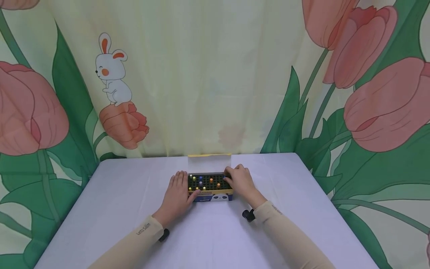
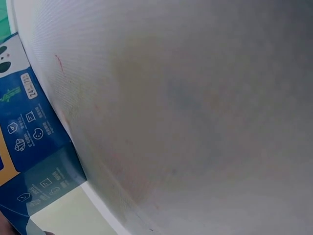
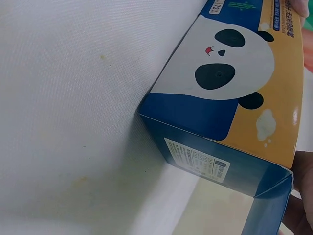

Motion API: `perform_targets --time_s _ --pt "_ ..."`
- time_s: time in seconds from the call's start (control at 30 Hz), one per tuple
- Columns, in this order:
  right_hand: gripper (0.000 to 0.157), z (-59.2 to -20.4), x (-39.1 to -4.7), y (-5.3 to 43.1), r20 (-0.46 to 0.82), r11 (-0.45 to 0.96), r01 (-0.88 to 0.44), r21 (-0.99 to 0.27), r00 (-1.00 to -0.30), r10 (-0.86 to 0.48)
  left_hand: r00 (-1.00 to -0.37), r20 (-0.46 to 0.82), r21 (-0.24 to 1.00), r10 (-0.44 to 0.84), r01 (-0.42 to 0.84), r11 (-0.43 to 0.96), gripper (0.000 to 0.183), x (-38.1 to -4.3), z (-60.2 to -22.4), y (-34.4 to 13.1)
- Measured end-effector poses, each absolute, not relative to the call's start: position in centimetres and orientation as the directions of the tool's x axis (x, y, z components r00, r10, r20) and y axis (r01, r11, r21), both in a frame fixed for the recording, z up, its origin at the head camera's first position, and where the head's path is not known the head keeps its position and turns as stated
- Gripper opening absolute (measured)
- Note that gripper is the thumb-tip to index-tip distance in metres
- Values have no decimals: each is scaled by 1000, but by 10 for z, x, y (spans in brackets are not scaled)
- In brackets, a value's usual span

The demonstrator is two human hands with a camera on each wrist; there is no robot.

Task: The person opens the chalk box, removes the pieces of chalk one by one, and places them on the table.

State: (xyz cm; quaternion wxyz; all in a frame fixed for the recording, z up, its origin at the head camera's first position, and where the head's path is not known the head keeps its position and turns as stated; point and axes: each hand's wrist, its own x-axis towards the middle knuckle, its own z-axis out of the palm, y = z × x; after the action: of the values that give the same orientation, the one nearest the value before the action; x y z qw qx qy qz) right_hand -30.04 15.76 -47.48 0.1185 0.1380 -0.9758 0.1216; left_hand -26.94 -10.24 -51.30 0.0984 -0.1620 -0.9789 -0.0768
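Note:
A blue and yellow panda-printed box (image 1: 220, 197) stands on the table. Its black holder (image 1: 206, 177) has rows of holes, and several small coloured sticks that look like chalk poke up from it. My left hand (image 1: 177, 191) lies along the box's left end, fingers straight, thumb on the front edge. At the opposite end my right hand (image 1: 240, 180) bends its fingers over the holder and appears to pinch a small blue chalk stick (image 1: 224, 177), mostly hidden. In the right wrist view only part of the right hand (image 3: 304, 183) shows, behind the box corner.
An open lid flap (image 1: 209, 161) rises at the back of the box. The box's end flap (image 2: 51, 183) sticks out in the left wrist view. A white cloth covers the table (image 1: 208, 231), and a tulip-print curtain (image 1: 208, 74) hangs behind it.

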Motion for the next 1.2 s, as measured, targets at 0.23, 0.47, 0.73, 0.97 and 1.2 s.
perform_targets --time_s 0.23,0.47,0.73,0.97,1.2 --pt "11 -474 -300 159 268 933 -305 -189 -930 -250 -923 237 123 304 338 933 95 -269 -514 -103" --pt "11 -470 -300 162 278 921 -339 -190 -919 -281 -923 240 134 301 339 931 95 -270 -515 -101" --pt "11 -467 -299 161 240 920 -336 -201 -928 -286 -925 244 139 291 330 934 96 -269 -516 -102" --pt "11 -465 -299 159 208 918 -325 -229 -937 -280 -922 253 133 293 333 933 95 -268 -519 -104" --pt "9 -465 -299 160 198 909 -327 -258 -939 -282 -928 223 147 297 334 931 97 -269 -517 -104"
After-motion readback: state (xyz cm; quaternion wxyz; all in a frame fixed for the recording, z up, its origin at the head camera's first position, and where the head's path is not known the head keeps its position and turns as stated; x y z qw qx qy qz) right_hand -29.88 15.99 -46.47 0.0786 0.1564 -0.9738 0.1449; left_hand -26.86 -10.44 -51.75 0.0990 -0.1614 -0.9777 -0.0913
